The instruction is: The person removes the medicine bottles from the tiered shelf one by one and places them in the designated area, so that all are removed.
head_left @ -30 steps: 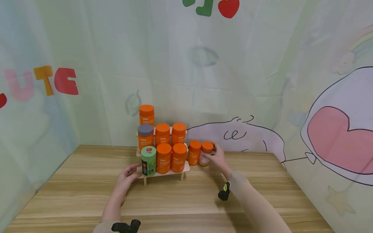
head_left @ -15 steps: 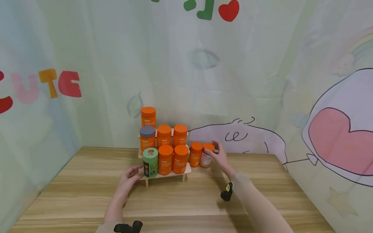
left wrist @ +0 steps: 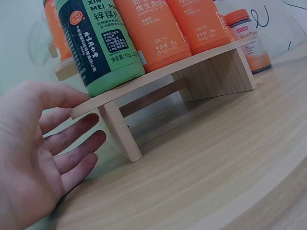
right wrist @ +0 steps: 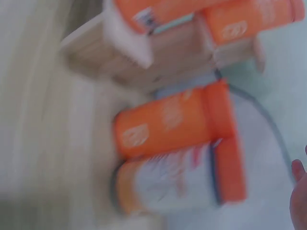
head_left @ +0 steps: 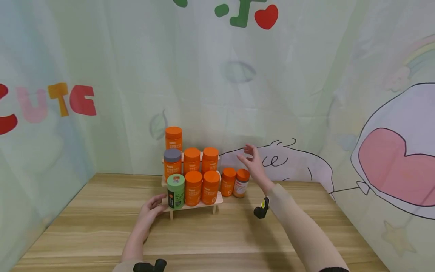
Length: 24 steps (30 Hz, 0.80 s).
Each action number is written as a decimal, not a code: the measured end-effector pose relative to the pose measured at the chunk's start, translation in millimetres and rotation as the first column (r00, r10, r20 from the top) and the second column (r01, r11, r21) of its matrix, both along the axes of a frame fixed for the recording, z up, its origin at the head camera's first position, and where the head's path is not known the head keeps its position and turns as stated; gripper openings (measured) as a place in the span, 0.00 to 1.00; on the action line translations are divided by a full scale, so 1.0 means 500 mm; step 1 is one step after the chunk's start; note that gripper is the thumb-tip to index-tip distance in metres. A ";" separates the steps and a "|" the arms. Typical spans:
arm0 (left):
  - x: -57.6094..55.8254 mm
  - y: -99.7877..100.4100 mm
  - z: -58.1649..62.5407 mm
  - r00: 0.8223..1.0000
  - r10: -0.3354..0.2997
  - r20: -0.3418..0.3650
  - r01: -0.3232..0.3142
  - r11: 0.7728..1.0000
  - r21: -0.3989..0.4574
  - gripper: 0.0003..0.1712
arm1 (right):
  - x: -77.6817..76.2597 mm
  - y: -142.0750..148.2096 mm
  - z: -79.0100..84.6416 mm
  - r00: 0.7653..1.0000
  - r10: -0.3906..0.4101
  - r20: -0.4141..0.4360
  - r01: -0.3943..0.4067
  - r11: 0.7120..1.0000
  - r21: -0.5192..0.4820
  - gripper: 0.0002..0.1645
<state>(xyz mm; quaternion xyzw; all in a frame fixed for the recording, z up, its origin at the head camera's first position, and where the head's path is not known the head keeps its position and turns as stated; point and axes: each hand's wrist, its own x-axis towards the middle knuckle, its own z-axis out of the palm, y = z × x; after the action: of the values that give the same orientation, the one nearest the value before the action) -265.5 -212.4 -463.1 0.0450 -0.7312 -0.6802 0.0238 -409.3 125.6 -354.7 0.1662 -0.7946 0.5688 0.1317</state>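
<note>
A three-step wooden display rack (head_left: 217, 198) carries orange supplement bottles (head_left: 193, 189) with orange lids, one with a grey lid (head_left: 172, 155), and a green bottle (head_left: 176, 191) at the front left corner. My left hand (head_left: 151, 210) holds the left end of the lowest step; in the left wrist view its thumb (left wrist: 67, 96) lies at the top edge, the other fingers below. To the rack's right stand an orange bottle (head_left: 228, 182) and a white-labelled jar (head_left: 241, 184), side by side. Above them my right hand (head_left: 253, 162) is raised, fingers loosely bent and holding nothing.
The wood-grain table (head_left: 217, 234) runs back to a printed curtain (head_left: 204, 75) with letters and cartoon drawings. On the top step, a single orange bottle (head_left: 173, 139) stands at the left.
My right hand has let go of the white-labelled jar and risen above it; the jar stays beside the orange bottle. The left hand keeps its place at the rack. The head view has shifted slightly.
</note>
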 end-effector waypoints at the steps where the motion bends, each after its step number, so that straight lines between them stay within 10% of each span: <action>1: 0.000 -0.001 -0.001 1.000 0.000 0.001 0.000 1.000 -0.003 0.32 | 0.009 -0.012 0.021 1.000 0.011 0.006 -0.011 1.000 0.001 0.39; 24: 0.001 -0.001 -0.003 1.000 0.013 -0.015 -0.013 1.000 -0.008 0.32 | -0.005 -0.258 0.175 0.939 0.326 -0.109 -0.325 0.945 0.032 0.44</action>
<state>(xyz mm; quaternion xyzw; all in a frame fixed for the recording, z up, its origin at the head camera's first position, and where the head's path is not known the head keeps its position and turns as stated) -265.1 -212.8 -464.4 0.0446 -0.7334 -0.6775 0.0338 -412.0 -3.4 -267.1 0.3282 -0.7514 0.5669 0.0796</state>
